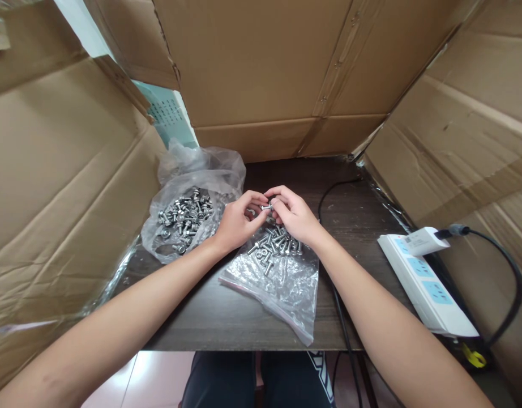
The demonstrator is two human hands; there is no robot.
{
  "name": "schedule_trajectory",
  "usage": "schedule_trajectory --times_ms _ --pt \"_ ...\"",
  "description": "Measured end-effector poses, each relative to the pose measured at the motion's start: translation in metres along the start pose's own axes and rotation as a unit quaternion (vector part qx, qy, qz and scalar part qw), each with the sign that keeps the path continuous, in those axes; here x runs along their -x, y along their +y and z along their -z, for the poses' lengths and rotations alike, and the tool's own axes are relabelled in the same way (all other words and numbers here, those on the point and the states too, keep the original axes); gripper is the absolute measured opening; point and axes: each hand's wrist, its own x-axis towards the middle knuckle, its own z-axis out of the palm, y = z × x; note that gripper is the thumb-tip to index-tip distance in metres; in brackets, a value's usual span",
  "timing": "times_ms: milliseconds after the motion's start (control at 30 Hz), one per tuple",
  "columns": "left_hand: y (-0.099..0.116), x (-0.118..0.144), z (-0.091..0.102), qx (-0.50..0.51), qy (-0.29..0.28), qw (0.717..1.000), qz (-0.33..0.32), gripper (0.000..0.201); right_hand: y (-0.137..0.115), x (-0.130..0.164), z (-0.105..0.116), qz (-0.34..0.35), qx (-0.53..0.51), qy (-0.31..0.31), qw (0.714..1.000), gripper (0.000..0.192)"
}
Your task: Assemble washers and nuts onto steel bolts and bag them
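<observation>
While both hands pinch a bolt [267, 208], bags [188, 192] hold bolts.

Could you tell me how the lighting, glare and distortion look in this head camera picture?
Head view: even, soft light; mild glare on the plastic bags; wide-angle stretch bends the cardboard walls; the small bolt between both hands stays too tiny to resolve.

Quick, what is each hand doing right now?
Left hand: closed, pinching a small metal bolt at its fingertips.
Right hand: closed on the same bolt, fingers curled round it.
</observation>
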Motion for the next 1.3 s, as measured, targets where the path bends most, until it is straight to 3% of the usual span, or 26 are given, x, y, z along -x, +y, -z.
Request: schedule_trajectory --times_ms 767,1300 --pt "-0.0014 0.0 0.0006 -0.03 0.012 0.999 -0.007 0.017 -0.0002 -0.0008 0.0012 -0.018 0.002 0.0 1.0 0.023" --pt "-0.005 0.0 -0.0008 -0.005 0.007 1.0 0.002 0.011 -0.0003 -0.0008 0.0017 0.029 0.019 0.027 0.999 0.026"
